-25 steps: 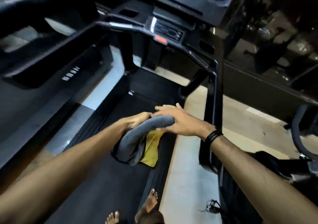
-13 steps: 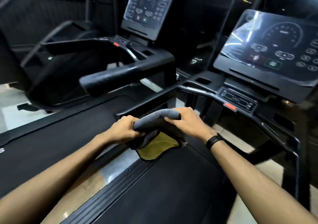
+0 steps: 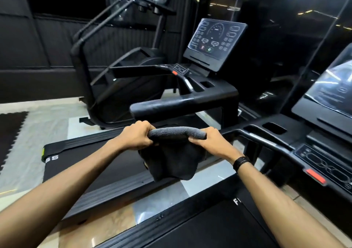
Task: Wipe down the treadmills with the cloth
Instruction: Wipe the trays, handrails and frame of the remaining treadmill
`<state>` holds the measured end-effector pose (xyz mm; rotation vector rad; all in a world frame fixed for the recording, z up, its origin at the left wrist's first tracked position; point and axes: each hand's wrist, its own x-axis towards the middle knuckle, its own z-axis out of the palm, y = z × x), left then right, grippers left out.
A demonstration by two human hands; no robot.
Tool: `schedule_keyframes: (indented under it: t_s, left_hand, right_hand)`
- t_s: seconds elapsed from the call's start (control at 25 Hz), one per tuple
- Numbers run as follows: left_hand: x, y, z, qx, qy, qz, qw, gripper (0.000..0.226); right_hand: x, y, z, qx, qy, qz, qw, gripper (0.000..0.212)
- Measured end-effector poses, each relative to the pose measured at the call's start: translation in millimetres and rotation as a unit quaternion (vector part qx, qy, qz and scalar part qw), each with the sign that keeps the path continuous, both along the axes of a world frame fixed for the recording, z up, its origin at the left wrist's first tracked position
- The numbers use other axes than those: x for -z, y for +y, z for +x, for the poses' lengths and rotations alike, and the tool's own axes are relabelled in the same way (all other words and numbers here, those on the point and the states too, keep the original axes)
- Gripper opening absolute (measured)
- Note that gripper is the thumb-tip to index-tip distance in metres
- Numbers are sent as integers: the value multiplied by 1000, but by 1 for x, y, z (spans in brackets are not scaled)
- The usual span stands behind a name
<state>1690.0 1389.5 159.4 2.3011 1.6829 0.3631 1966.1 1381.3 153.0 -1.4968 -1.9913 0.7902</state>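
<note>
In the middle of the frame, both hands are gripping a grey cloth (image 3: 177, 133) by its top edge. The left hand (image 3: 137, 136) is curling its fingers tightly around the left end of the rolled edge, and the right hand (image 3: 208, 140) is pinching the right end, with a black wristband (image 3: 241, 163) sitting on that wrist. The rest of the cloth is hanging down between the two hands in a dark, loose fold, not touching anything below it.

Behind the cloth, a treadmill (image 3: 114, 163) is stretching from the centre left toward the upper right of the frame, its padded handrail (image 3: 171, 107) lying just above the hands and its console screen (image 3: 215, 41) standing tilted in the upper centre. A second treadmill (image 3: 219, 225) is filling the lower right, with its control panel (image 3: 323, 168) and a red tab (image 3: 315, 176) showing at the right edge. A strip of glossy floor (image 3: 162, 196) is running between the two belts. A stair-climbing machine (image 3: 118, 57) is standing in the upper left, against a dark wall.
</note>
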Motion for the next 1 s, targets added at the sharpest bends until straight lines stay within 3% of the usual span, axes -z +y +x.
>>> schedule_keyframes:
  t_s: [0.16,0.28,0.4,0.52,0.68,1.0]
  left_hand:
    - [-7,28,-40,-60,-12,11,998,13]
    - [-17,53,-72,-91,-34,40,995,26]
    - [-23,88,-110,-114,-60,58,990,25]
    - [-22,135,-154,-123,-73,82,986,38]
    - [-11,200,-208,-112,-91,50,988,48]
    - [11,313,-220,-12,-103,-24,994,29]
  right_hand:
    - [4,49,-41,-43,30,45,998,16]
    - [0,82,-79,-20,64,64,996,19]
    - [-3,119,-129,-21,73,90,993,28]
    - [2,166,-175,-8,64,131,989,15]
    - [8,214,-220,-8,55,112,992,17]
    - [17,267,-227,51,44,37,997,17]
